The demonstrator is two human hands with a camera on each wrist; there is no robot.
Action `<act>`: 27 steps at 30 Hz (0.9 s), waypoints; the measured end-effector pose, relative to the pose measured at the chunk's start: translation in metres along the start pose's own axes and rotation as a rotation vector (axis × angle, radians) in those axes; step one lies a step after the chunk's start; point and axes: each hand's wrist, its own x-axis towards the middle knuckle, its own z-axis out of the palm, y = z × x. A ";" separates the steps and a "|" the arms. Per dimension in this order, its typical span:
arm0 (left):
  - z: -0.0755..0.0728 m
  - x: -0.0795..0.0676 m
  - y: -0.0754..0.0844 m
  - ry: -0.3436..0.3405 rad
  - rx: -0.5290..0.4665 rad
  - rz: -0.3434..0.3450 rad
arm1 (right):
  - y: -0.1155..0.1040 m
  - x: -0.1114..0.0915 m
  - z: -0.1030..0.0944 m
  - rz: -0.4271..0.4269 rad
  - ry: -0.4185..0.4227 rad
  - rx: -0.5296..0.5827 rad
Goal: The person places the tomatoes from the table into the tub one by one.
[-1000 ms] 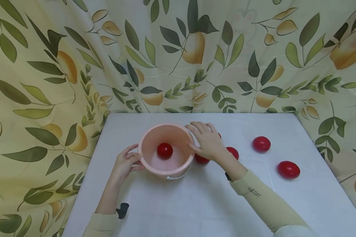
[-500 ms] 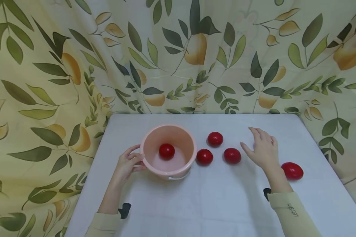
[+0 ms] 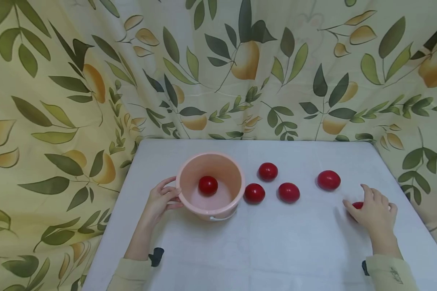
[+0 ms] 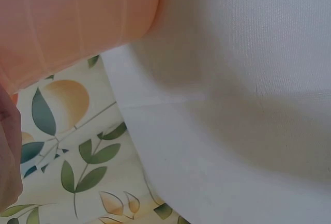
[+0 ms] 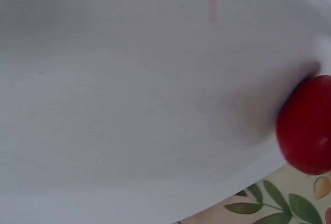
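Observation:
A pink bucket point(image 3: 236, 161) with a white handle stands upright on the table. My left hand point(image 3: 162, 199) holds its left side, thumb on the rim and fingers against the outer wall. Inside, a smooth red ball point(image 3: 208, 185) lies on the bottom. At the right, my right hand point(image 3: 376, 210) is spread over a shiny red oval ball point(image 3: 357, 205), which it partly hides. The thumb and fingers reach round it loosely; whether they touch it is unclear. That red oval ball point(image 5: 309, 125) shows at the right edge of the right wrist view.
Beside the bucket lie three red balls: a near one point(image 3: 254, 193), a far one point(image 3: 267, 171) and one further right point(image 3: 289, 192). Another red ball point(image 3: 328, 180) lies left of my right hand. A leaf-patterned curtain point(image 3: 218, 81) borders the white table point(image 3: 269, 242).
My right hand has left the bucket's right side and crossed right over the table to the farthest red oval ball. The left hand has kept its hold on the bucket.

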 end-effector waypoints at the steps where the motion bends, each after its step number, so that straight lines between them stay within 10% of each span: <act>1: 0.000 0.000 0.000 0.000 0.000 -0.002 | 0.007 -0.002 0.002 0.017 -0.015 -0.003; 27: 0.001 -0.001 0.001 0.005 0.023 -0.001 | 0.055 -0.015 0.027 0.206 -0.176 0.027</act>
